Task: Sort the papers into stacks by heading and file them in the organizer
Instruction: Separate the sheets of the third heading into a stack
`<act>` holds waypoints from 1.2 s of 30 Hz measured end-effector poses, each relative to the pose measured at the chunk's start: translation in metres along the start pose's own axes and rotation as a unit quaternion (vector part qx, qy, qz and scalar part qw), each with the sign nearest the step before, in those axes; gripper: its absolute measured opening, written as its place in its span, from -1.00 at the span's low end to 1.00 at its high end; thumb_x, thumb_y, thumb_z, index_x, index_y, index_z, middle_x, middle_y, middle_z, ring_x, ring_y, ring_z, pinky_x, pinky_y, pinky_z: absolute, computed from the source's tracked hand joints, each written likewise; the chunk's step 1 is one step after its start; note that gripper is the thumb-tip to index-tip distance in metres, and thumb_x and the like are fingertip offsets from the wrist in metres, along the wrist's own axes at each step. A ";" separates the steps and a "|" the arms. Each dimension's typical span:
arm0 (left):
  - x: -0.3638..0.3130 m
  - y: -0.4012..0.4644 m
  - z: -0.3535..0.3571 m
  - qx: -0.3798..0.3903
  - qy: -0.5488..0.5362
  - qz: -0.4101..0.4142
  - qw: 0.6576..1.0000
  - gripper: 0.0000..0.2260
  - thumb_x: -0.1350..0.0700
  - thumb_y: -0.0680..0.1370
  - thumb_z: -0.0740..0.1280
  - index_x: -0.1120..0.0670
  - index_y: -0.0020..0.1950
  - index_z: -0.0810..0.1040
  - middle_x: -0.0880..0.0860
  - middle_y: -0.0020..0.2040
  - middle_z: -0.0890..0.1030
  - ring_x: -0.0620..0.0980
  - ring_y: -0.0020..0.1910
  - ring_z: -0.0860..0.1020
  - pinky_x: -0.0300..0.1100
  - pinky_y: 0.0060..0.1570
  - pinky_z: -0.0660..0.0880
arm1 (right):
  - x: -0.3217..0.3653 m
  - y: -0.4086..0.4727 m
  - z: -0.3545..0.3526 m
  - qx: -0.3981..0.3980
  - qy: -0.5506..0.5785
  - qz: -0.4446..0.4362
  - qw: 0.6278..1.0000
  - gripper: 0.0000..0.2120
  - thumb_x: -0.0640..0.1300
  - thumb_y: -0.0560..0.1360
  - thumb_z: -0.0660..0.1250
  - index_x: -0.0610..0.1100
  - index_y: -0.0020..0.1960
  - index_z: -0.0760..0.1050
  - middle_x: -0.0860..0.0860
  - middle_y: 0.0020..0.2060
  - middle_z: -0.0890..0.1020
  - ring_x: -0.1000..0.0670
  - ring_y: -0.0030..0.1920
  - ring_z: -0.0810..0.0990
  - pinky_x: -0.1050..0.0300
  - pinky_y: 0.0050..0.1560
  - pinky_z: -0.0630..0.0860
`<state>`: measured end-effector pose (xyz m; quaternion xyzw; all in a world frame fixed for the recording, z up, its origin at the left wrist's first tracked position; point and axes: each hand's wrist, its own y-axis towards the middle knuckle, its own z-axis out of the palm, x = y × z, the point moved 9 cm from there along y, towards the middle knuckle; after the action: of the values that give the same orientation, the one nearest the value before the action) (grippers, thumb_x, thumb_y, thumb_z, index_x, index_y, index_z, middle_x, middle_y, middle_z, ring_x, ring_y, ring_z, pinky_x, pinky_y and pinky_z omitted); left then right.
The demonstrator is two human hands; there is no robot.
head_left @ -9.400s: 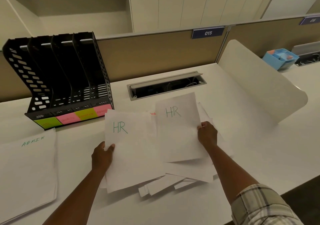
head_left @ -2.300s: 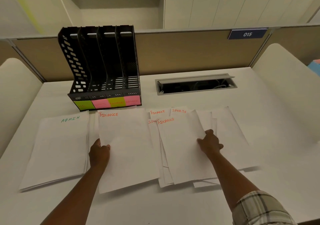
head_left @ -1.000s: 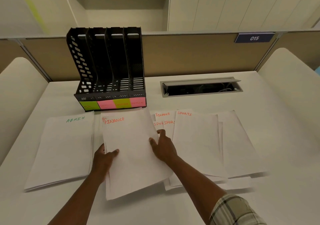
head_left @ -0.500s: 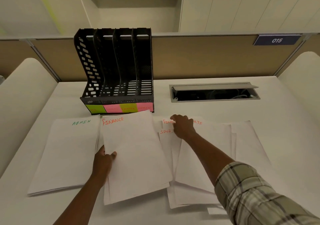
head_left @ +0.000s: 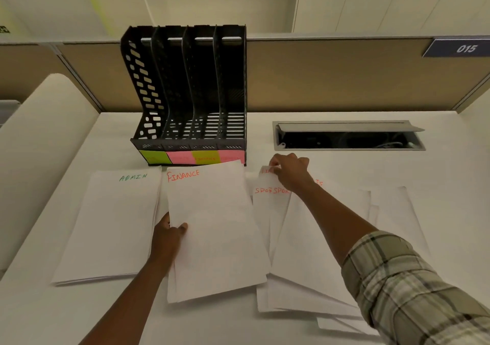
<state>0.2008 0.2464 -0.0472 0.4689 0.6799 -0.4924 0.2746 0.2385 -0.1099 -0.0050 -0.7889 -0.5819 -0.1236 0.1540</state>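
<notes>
1. Head view, frame centre: left hand (head_left: 169, 234) grips the left edge of the FINANCE stack (head_left: 212, 228), thumb on top of the sheet and fingers curled under. Judged a holding grip, keeping the stack square while more sheets come.
2. Right of centre: right hand (head_left: 290, 172) reaches over the unsorted pile (head_left: 313, 251), fingertips pinching the top edge of a sheet with a red heading, mostly covered. It looks like another finance sheet; cannot read it fully.
3. Headings reading "SPOR…" show just below that hand, so the pile is mixed. Sorting is partway.
4. Left of frame: ADMIN stack (head_left: 111, 225) lies flat beside the FINANCE stack, edges overlapping slightly.
5. Upper centre: organizer (head_left: 185, 92) stands upright, four slots, none showing paper. Coloured labels (head_left: 193, 156) run along its front lip. Filing not yet begun, by my reading.
6. Edges: top of the FINANCE stack touches the organizer's front. Pinched sheet lies near the organizer's right corner.
7. Open room: bare desk (head_left: 437, 175) at right and beyond the pile, up to the cable tray (head_left: 347, 137). Lifting the sheet up, then left, looks unobstructed.
</notes>
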 end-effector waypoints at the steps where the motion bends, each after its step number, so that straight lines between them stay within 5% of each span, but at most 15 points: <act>1: -0.001 -0.001 -0.001 -0.001 0.001 0.000 1.000 -0.67 0.28 0.54 0.29 0.13 0.30 0.48 0.11 0.17 0.59 0.16 0.08 0.57 0.06 0.16 0.51 | 0.002 -0.004 -0.012 -0.026 0.016 0.000 1.000 -0.84 -0.10 0.58 0.23 -0.01 0.14 0.51 -0.01 0.07 0.59 -0.10 0.18 0.45 -0.06 0.23 0.19; 8: -0.009 -0.017 -0.001 -0.004 0.025 0.006 1.000 -0.64 0.29 0.53 0.28 0.16 0.33 0.45 0.15 0.26 0.55 0.19 0.18 0.52 -0.03 0.16 0.45 | 0.032 -0.041 -0.102 -0.223 0.050 -0.082 0.970 -0.90 -0.16 0.56 0.27 -0.07 0.04 0.53 0.02 -0.02 0.63 -0.04 0.08 0.53 0.08 0.07 0.10; 18: -0.013 -0.033 -0.006 0.001 0.080 0.012 0.997 -0.51 0.25 0.53 0.27 0.18 0.46 0.29 0.15 0.43 0.39 0.20 0.38 0.38 0.04 0.37 0.32 | 0.102 -0.108 -0.201 -0.413 0.046 -0.245 0.876 -0.89 -0.23 0.52 0.25 -0.12 -0.01 0.54 0.00 -0.19 0.64 -0.04 -0.18 0.58 0.12 -0.01 0.13; 24: -0.009 -0.040 -0.017 0.003 0.073 0.015 0.997 -0.58 0.30 0.53 0.25 0.22 0.40 0.36 0.18 0.38 0.44 0.21 0.34 0.41 0.00 0.35 0.32 | 0.166 -0.110 -0.210 -0.312 -0.013 -0.343 0.886 -0.80 -0.24 0.52 0.26 -0.04 0.08 0.55 0.06 -0.04 0.66 0.02 -0.05 0.59 0.08 -0.03 0.21; 27: -0.005 -0.040 -0.018 0.010 0.065 0.011 0.998 -0.51 0.26 0.55 0.26 0.20 0.47 0.27 0.16 0.45 0.36 0.19 0.42 0.34 0.03 0.42 0.26 | 0.185 -0.091 -0.184 -0.199 -0.035 -0.327 0.923 -0.79 -0.22 0.55 0.25 -0.02 0.12 0.53 0.04 -0.03 0.66 0.01 -0.03 0.60 0.08 0.07 0.36; 30: 0.001 -0.038 -0.019 0.028 0.045 0.005 0.999 -0.59 0.24 0.55 0.26 0.17 0.41 0.37 0.16 0.34 0.49 0.20 0.28 0.47 0.09 0.33 0.39 | 0.192 -0.078 -0.149 -0.102 -0.023 -0.283 0.953 -0.79 -0.22 0.56 0.21 -0.02 0.12 0.53 0.01 -0.03 0.65 0.01 -0.06 0.57 0.17 -0.05 0.35; 36: -0.006 -0.052 -0.010 0.057 -0.010 0.028 0.998 -0.71 0.16 0.62 0.16 0.11 0.33 0.45 0.06 0.19 0.56 0.08 0.12 0.54 -0.08 0.14 0.46 | 0.192 -0.068 -0.062 -0.040 -0.029 -0.244 0.968 -0.82 -0.26 0.52 0.19 -0.05 -0.02 0.52 -0.02 -0.10 0.65 -0.07 -0.09 0.58 0.13 -0.16 0.33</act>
<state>0.1572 0.2495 -0.0175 0.4978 0.6342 -0.5275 0.2680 0.2285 0.0536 0.1303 -0.6315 -0.7559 -0.1573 0.0704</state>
